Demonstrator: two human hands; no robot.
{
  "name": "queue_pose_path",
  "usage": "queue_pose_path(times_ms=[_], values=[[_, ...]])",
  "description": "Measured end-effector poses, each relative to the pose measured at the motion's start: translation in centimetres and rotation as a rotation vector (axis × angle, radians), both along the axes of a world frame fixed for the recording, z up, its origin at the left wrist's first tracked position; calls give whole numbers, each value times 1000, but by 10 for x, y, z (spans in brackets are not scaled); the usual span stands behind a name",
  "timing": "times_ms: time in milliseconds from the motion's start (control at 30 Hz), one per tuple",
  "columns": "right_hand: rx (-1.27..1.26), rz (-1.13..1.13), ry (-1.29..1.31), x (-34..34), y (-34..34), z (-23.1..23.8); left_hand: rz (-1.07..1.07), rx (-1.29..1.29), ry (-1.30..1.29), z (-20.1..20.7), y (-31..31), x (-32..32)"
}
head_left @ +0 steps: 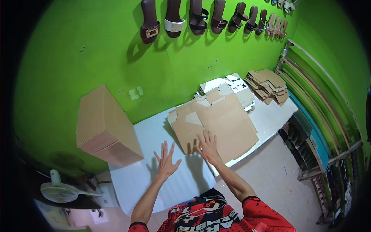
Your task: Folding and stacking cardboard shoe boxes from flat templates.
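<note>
My left hand [166, 161] hovers over the white tabletop [147, 189], fingers spread, with nothing in it. Beside the near left edge of a stack of flat brown cardboard box blanks [230, 123] is my right hand [207, 147], its fingers apart and holding nothing. I cannot tell whether its fingertips touch the cardboard. A closed brown cardboard box [104, 123] stands upright on the table to the left of my left hand.
White printed cardboard sheets [235, 83] lie behind the brown stack. Another pile of small cardboard pieces [267, 86] sits at the table's far right. Sandals [198, 17] hang on the green wall. A fan [59, 192] stands at left, a wooden rack [324, 73] at right.
</note>
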State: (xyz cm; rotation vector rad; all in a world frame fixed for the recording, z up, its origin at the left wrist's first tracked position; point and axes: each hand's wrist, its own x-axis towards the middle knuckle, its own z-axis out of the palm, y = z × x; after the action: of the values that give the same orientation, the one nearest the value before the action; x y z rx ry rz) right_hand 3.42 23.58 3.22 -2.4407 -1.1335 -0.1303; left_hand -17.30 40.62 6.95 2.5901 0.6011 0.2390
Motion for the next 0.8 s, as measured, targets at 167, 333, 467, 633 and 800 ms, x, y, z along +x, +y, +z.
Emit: queue_pose_path(times_ms=[167,333,467,633,800], values=[[-206,-2,-7,92,-25,2,-76,-110,135,-44,-28,69],[-218,85,-142,189,-18,1,-34,-173,259,-62,-54,118],[-271,147,-219,237,10,20,41,-198,343,-74,-63,125],[-449,210,-217,259,38,38,129,-228,399,-89,-61,120],[-395,232,-261,265,35,28,167,-259,430,-88,-60,124]])
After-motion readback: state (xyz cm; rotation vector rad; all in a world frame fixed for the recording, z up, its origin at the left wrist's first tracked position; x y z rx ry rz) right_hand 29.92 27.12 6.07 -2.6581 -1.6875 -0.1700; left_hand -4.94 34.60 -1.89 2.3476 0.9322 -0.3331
